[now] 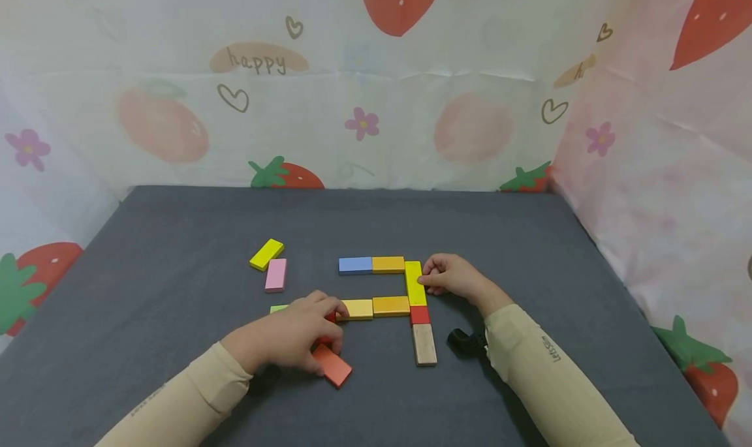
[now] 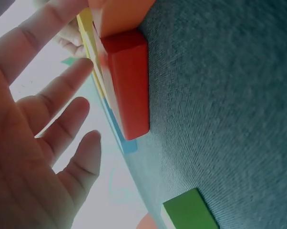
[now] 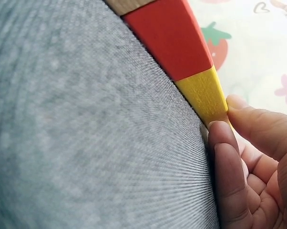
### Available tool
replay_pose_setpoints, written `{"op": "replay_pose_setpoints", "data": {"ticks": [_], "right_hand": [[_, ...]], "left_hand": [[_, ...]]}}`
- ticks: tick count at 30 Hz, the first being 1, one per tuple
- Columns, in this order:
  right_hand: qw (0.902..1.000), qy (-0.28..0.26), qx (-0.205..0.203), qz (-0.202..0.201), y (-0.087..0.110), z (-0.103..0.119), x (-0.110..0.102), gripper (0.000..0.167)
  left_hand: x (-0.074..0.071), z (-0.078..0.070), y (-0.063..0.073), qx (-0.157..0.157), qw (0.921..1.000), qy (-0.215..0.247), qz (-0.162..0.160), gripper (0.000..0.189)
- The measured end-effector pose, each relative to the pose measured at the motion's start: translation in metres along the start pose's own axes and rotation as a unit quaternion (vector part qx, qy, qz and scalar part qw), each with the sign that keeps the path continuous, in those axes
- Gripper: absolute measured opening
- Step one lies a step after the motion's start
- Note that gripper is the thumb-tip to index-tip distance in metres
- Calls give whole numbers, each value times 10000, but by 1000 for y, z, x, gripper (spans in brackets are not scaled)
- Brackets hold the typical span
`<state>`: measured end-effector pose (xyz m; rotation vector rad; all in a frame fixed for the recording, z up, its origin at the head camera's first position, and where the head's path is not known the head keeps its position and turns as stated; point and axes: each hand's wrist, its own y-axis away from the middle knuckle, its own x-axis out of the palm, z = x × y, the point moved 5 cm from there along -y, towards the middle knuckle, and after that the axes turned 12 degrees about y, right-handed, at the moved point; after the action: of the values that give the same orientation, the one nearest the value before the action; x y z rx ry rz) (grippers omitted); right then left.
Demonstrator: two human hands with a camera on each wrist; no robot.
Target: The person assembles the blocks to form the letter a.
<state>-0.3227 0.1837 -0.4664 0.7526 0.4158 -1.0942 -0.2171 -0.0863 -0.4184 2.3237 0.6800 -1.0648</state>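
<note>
In the head view, my left hand [image 1: 299, 333] reaches over the front row of flat wooden blocks. Its thumb and index finger pinch a corner of the orange block [image 1: 333, 367]. A red block [image 2: 129, 86] stands against the orange one in the left wrist view; the other fingers spread beside it. My right hand [image 1: 455, 278] is at the right column, thumb on the upper edge of the yellow block [image 1: 414, 284] and index finger against its side. Below that yellow block come a short red block [image 1: 420, 314] and a plain wood block [image 1: 425, 345].
A blue block [image 1: 355, 265] and an orange-yellow block [image 1: 388, 265] form the back row. Pale yellow [image 1: 357, 310] and amber [image 1: 391, 306] blocks form the front row. Loose yellow [image 1: 267, 254] and pink [image 1: 275, 276] blocks lie left. A green block [image 1: 279, 308] is partly hidden.
</note>
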Motion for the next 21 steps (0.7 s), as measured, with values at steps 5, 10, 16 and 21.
{"op": "replay_pose_setpoints", "data": {"ticks": [5, 10, 16, 21], "right_hand": [[10000, 40, 40, -26, 0, 0, 0, 17], [10000, 28, 35, -45, 1, 1, 0, 17], [10000, -2, -17, -33, 1, 1, 0, 17], [10000, 1, -34, -44, 0, -1, 0, 17]], "left_hand": [[2, -2, -2, 143, 9998, -104, -103, 22], [3, -2, -4, 171, 9998, -107, -64, 22], [-11, 7, -1, 169, 9982, 273, -506, 36], [-36, 23, 6, 77, 9905, 564, -1254, 34]]}}
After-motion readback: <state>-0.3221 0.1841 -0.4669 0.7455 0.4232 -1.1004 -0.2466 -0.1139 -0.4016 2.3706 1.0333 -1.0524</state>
